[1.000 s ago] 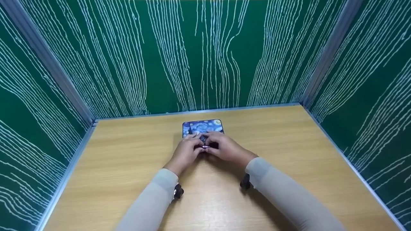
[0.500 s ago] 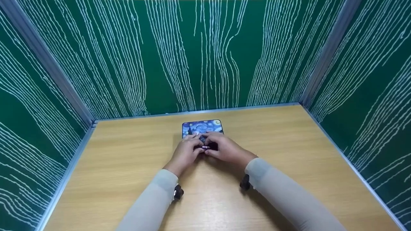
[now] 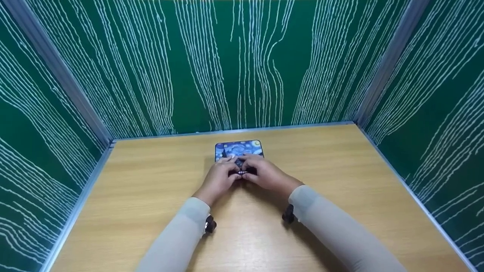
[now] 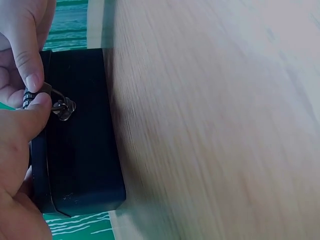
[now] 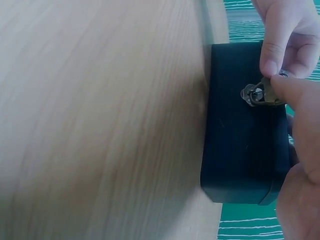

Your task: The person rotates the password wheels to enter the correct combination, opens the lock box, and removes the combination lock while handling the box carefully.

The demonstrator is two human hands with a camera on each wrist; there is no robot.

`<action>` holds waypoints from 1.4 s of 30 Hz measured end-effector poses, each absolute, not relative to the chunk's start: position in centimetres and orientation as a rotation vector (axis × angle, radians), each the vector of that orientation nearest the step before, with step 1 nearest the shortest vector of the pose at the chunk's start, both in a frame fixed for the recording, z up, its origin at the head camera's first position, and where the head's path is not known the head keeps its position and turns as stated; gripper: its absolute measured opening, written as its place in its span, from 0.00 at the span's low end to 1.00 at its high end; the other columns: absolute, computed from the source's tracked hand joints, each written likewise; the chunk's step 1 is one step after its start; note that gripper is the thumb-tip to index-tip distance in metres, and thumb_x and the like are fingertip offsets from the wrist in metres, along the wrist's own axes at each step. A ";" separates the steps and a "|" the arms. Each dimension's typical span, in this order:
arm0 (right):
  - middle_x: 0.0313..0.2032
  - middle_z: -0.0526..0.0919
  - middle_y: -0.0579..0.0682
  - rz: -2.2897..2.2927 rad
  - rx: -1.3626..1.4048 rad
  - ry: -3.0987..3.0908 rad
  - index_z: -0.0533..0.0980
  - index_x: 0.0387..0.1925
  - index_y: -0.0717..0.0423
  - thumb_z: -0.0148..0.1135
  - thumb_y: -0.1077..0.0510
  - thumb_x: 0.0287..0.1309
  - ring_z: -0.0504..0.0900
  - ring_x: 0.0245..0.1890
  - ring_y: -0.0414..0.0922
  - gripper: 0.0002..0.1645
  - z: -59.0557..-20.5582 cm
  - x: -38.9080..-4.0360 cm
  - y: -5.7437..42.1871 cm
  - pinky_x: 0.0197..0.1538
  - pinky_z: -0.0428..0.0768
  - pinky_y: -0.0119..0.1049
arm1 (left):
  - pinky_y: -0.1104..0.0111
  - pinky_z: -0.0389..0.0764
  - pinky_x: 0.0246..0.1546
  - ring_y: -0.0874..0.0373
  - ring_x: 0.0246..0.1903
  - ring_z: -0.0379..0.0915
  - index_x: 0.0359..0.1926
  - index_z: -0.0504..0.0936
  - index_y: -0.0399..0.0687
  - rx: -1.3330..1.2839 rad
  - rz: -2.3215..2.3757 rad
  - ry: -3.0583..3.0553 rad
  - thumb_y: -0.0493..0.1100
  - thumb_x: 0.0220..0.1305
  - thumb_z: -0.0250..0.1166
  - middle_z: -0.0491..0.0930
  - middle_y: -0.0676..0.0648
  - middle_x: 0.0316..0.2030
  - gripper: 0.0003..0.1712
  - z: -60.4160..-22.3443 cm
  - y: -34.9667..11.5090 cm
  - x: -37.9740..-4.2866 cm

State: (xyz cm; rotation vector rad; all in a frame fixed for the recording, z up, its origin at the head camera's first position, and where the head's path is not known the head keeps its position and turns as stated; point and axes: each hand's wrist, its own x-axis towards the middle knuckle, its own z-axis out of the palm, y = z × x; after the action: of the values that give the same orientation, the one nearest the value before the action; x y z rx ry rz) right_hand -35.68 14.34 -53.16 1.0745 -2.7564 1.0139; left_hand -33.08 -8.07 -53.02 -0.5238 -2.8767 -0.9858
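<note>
A box with a swirling blue night-sky picture on its lid lies near the back of the table. Its dark front side shows in the wrist views, with a metal hasp in the middle. Through the hasp hangs a small brass-coloured combination padlock. My left hand pinches one end of the padlock between thumb and fingers, its other fingers on the lid. From the opposite side my right hand pinches it too, thumb close to the left thumb. The dials are partly hidden by the fingertips.
The wooden table runs up to green walls with white wavy lines at the back and both sides. Metal frame posts stand in the corners. A small dark camera sits at each wrist.
Both hands stay at the padlock in nearly the same place, with only slight finger movement. The box has not moved.
</note>
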 end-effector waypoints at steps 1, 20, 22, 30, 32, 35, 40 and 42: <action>0.78 0.81 0.57 1.007 1.078 -2.755 0.85 0.50 0.51 0.73 0.56 0.77 0.72 0.84 0.61 0.06 -53.2 -35.7 14.3 0.87 0.67 0.59 | 0.47 0.65 0.87 0.44 0.87 0.63 0.53 0.95 0.52 -0.523 -0.982 -2.876 0.45 0.79 0.74 0.75 0.48 0.82 0.08 -53.1 -8.1 -33.1; 0.77 0.81 0.57 0.928 1.070 -2.752 0.86 0.49 0.51 0.73 0.54 0.78 0.74 0.83 0.60 0.06 -52.8 -35.5 14.2 0.86 0.69 0.59 | 0.47 0.66 0.87 0.43 0.86 0.65 0.52 0.95 0.52 -0.535 -0.997 -2.841 0.44 0.78 0.74 0.76 0.47 0.81 0.07 -53.2 -8.0 -33.2; 0.75 0.83 0.55 0.943 1.053 -2.746 0.86 0.49 0.49 0.74 0.54 0.77 0.76 0.82 0.58 0.06 -52.9 -35.5 14.3 0.85 0.72 0.57 | 0.47 0.65 0.87 0.43 0.86 0.65 0.53 0.95 0.51 -0.537 -1.010 -2.836 0.44 0.79 0.73 0.76 0.48 0.81 0.08 -53.2 -7.9 -33.2; 0.72 0.86 0.54 0.976 1.069 -2.727 0.85 0.50 0.49 0.75 0.56 0.77 0.78 0.80 0.56 0.07 -53.1 -35.6 14.2 0.84 0.73 0.55 | 0.48 0.66 0.87 0.45 0.87 0.63 0.54 0.95 0.53 -0.486 -1.012 -2.867 0.44 0.79 0.73 0.76 0.50 0.81 0.08 -53.4 -7.9 -33.2; 0.75 0.84 0.54 0.981 1.051 -2.737 0.86 0.50 0.49 0.74 0.56 0.77 0.77 0.82 0.57 0.06 -53.0 -35.6 14.2 0.85 0.72 0.56 | 0.47 0.66 0.87 0.44 0.87 0.63 0.54 0.95 0.53 -0.489 -1.024 -2.865 0.44 0.79 0.73 0.75 0.49 0.81 0.08 -53.4 -7.9 -33.3; 0.77 0.82 0.53 0.980 1.032 -2.771 0.87 0.51 0.48 0.73 0.54 0.78 0.74 0.83 0.57 0.06 -52.9 -35.6 14.2 0.87 0.69 0.56 | 0.46 0.65 0.87 0.43 0.87 0.63 0.53 0.95 0.52 -0.513 -1.045 -2.864 0.44 0.79 0.73 0.75 0.47 0.81 0.08 -53.3 -8.0 -33.4; 0.78 0.81 0.55 0.975 1.036 -2.780 0.87 0.48 0.48 0.73 0.53 0.79 0.72 0.85 0.58 0.05 -53.0 -35.4 14.2 0.87 0.68 0.58 | 0.50 0.65 0.88 0.46 0.88 0.62 0.52 0.95 0.52 -0.566 -1.100 -2.822 0.44 0.80 0.73 0.76 0.47 0.81 0.08 -54.4 -8.5 -34.0; 0.77 0.82 0.55 0.982 1.043 -2.763 0.86 0.49 0.49 0.74 0.53 0.78 0.73 0.84 0.59 0.06 -53.2 -35.4 14.2 0.87 0.69 0.58 | 0.51 0.64 0.88 0.47 0.88 0.62 0.53 0.95 0.52 -0.557 -1.110 -2.819 0.44 0.80 0.73 0.75 0.47 0.81 0.08 -54.4 -8.5 -33.8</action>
State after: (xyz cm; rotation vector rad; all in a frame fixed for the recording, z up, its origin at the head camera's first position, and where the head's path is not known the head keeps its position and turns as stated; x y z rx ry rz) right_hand -35.38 14.17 -53.18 1.0427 -2.7632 0.9821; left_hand -33.84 -8.54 -54.43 -0.5566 -2.8186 -1.1103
